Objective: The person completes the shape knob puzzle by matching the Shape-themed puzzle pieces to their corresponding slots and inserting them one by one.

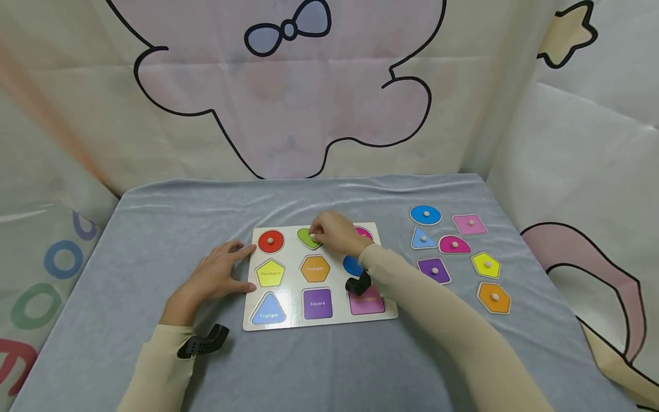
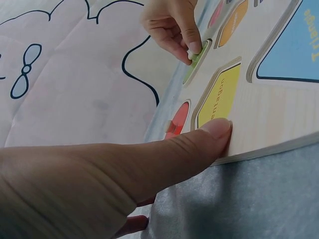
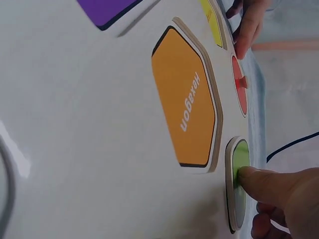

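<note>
The right hand (image 1: 337,232) pinches the green puzzle piece (image 1: 306,240) between its fingers, at the middle of the puzzle board's (image 1: 292,252) far row; full seating cannot be confirmed. Align outlines, then press evenly. Use the left hand (image 1: 215,273), fingers spread wide, to brace the left edge.

A grey cloth-covered table (image 1: 288,372) spans the lower frame; a puzzle board (image 1: 293,289) lies at lower centre, seven knobbed shapes (image 1: 449,248) at right.

Smooth, glossy wooden board (image 1: 294,303) on soft, velvety cloth (image 1: 309,372)
</note>
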A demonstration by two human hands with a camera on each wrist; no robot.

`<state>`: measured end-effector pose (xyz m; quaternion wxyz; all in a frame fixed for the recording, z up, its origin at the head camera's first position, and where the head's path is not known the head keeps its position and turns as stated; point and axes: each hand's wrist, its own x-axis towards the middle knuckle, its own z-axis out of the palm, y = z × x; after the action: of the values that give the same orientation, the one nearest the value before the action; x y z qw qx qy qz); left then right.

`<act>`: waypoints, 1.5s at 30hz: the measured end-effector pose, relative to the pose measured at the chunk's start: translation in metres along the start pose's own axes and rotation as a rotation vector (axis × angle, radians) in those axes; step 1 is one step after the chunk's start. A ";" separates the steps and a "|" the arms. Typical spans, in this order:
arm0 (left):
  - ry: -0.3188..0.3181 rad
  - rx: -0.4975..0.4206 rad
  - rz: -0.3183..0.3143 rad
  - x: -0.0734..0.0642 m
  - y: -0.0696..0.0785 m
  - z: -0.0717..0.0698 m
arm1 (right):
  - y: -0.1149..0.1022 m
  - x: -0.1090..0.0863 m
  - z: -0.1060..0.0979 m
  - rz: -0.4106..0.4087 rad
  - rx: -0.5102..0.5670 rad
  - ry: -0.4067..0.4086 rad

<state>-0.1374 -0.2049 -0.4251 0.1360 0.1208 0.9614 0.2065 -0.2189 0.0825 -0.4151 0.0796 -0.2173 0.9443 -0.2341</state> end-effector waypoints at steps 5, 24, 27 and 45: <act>0.008 0.006 0.009 0.002 0.000 0.000 | 0.003 0.001 -0.001 0.001 -0.016 0.018; -0.009 0.011 -0.010 -0.001 -0.001 0.001 | -0.001 -0.003 0.005 -0.007 -0.069 0.004; -0.003 0.014 -0.006 0.000 -0.001 0.001 | -0.002 -0.003 0.004 0.004 -0.062 0.010; -0.001 0.009 0.003 0.000 -0.002 0.000 | 0.007 -0.008 -0.010 -0.014 0.112 0.000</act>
<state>-0.1372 -0.2063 -0.4258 0.1358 0.1229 0.9621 0.2021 -0.2167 0.0963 -0.4091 0.0900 -0.2192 0.9281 -0.2873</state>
